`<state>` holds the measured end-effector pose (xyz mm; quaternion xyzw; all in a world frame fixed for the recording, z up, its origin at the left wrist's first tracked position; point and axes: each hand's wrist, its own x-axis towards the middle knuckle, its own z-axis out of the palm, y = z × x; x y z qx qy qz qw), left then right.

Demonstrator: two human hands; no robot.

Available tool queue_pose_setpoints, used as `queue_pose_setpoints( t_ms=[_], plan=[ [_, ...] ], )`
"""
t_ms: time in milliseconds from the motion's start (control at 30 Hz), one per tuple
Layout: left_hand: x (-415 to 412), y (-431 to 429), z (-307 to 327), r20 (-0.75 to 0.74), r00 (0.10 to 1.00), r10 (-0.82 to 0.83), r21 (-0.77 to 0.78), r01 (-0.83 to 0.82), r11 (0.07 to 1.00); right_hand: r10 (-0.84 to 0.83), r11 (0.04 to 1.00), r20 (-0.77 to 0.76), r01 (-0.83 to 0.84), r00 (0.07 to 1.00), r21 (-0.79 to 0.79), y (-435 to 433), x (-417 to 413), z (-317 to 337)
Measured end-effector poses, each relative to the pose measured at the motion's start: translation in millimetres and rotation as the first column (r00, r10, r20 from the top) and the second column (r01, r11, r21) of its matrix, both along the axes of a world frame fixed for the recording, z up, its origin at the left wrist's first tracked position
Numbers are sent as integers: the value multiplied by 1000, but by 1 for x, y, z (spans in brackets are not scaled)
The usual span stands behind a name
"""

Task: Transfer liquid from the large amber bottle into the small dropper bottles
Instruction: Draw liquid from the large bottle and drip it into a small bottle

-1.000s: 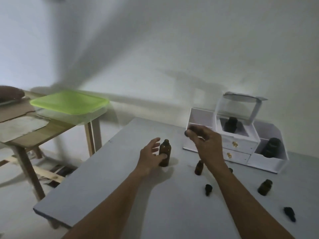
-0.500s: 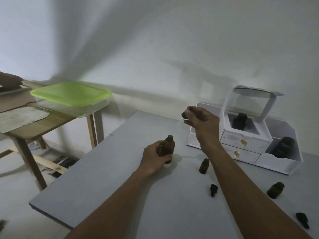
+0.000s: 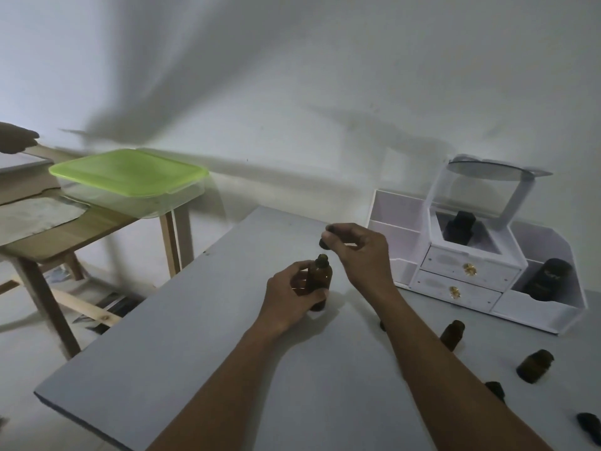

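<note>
Left hand (image 3: 292, 296) wraps round the lower body of the bottle (image 3: 322, 276), fingers curled, holding it upright on the table (image 3: 182, 362), mid-table and left of the organizer (image 3: 468, 271). Right hand (image 3: 362, 252) pinches a dark cap (image 3: 325, 243) in its fingertips just above and beside the open neck, not touching it. Bottle looks like amber glass: rigid, smooth, probably slippery if wet, breakable if knocked over or dropped. Fill level can't be read in this dim light, so weight is a guess; likely light enough for one hand. Best hold is mid-body with a full wrap, as now, keeping the neck free for pouring. Cap is small and light, so a fingertip pinch is enough, but it's easy to fumble. Small bottles (image 3: 452, 335) sit to the right near the right forearm, apart from the held bottle, with loose caps (image 3: 496, 390) closer to the near edge; they're narrow-necked and likely tippy, so each would want steadying at the body while filling. Two darker bottles sit in the organizer compartments.
</note>
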<state>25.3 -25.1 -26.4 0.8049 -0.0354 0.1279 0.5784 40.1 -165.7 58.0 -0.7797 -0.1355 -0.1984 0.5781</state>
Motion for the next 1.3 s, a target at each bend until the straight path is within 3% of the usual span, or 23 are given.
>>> queue_pose_setpoints(
  t_ms=[333,1300],
  plan=[
    [9,6,-8,79,995,-61,13,60,998,-38,998,-26,39,999,46,7,1,-40],
    [11,6,-10,125,988,-89,19,87,996,-110,987,-24,112,994,118,17,7,-37]
  ],
)
